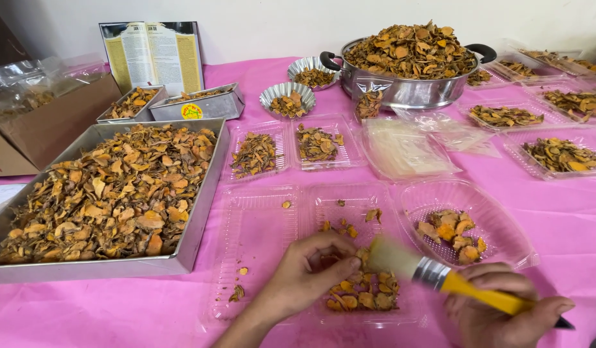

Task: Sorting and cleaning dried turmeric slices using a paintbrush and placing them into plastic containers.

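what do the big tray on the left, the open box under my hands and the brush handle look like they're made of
Big tray: likely steel or aluminium, dull grey with a soft sheen. Open box: thin clear plastic, the pink cloth shows through. Brush handle: glossy yellow, painted wood or plastic, with a shiny metal collar.
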